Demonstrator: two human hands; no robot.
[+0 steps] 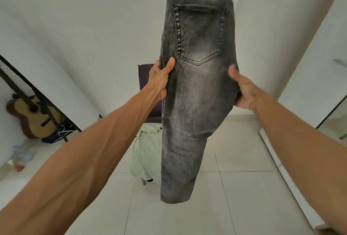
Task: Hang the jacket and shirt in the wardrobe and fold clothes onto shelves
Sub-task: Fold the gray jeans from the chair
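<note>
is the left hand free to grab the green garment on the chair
Probably not: the left hand grips the side of the grey jeans, which hang in front of the green garment. It would need to let go.

Two bare arms, uncovered right to the frame edge. From 7 o'clock, left forearm [93,159]: lean, raised veins and tendon lines along its length, crease at the wrist. From 4 o'clock, right forearm [300,140]: smoother, wrist crease too. On left hand [161,77], thumb creased at joint. On right hand [242,88], short thumbnail, slightly blurred.
</note>
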